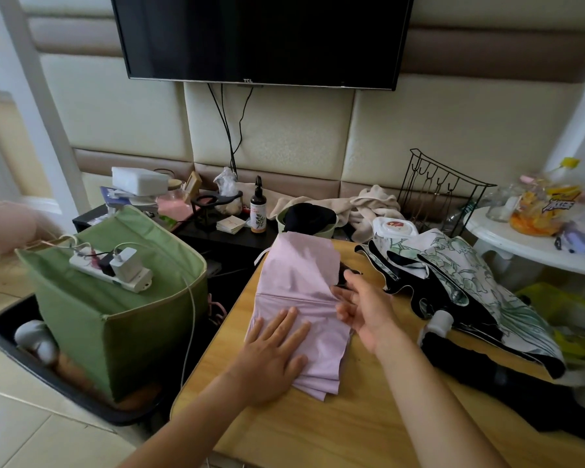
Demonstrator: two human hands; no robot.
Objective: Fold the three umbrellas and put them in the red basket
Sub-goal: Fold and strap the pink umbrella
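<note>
A lilac umbrella (294, 275) lies collapsed on the wooden table (318, 427), its cloth spread in flat pleats. My left hand (271, 356) presses flat on its near part with straight fingers. My right hand (362, 305) is at the umbrella's right edge, fingers loosely spread and touching the cloth folds. A white umbrella with green leaf print and black lining (453, 282) lies crumpled to the right. A black umbrella (487, 376) with a pale handle (436, 324) lies at the table's right edge. No red basket is in view.
A green fabric box (115, 315) with a power strip (112, 265) on top stands left of the table in a black tray. Behind are a spray bottle (258, 207), towels, a wipes pack (394, 228), a wire rack (443, 194) and a white side table (534, 241).
</note>
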